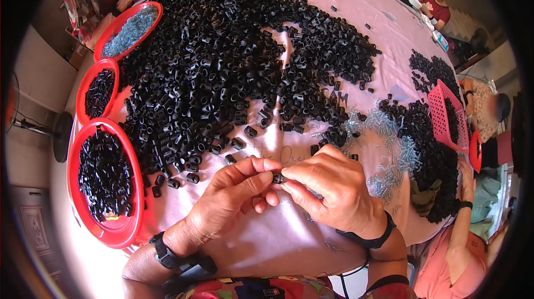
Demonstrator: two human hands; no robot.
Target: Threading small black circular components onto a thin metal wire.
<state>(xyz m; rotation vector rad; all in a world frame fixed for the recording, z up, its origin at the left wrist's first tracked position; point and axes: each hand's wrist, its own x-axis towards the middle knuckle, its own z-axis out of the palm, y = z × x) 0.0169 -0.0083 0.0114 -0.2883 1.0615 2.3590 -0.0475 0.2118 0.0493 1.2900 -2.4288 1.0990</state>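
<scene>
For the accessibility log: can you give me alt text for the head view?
Two hands meet over a pink table, the left hand and right hand pinching one small black part between their fingertips. A large pile of similar black parts covers the table beyond, with red trays to the left and small clear pieces to the right.

Small piece [277, 178] pinched between left hand [236, 196] and right hand [334, 188]: black plastic, slightly glossy. Heap of same pieces [222, 65]: hard black plastic, glinting. Table cover [267, 232]: pink cloth, smooth, faint sheen. Round trays [119, 229]: red plastic, glossy. Springs [389, 154]: thin bright metal, shiny. Basket [442, 115]: pink plastic mesh. Wristbands: matt black.
</scene>
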